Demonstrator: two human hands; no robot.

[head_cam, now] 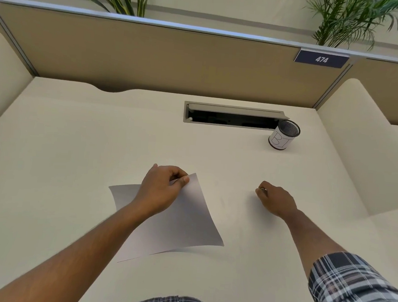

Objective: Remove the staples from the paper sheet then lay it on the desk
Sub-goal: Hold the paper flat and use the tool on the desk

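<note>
- The left hand is pinching the far corner of the paper sheet, which is lying mid-desk, its near edge lifting.
- The right hand is resting clenched, right of the sheet.
- A mesh cup is standing far right.

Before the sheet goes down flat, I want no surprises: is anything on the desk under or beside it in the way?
Nothing visible is. The left hand pinches the paper sheet at its far corner, over bare desk. The right hand rests apart to its right, and the mesh cup stands far back.
</note>
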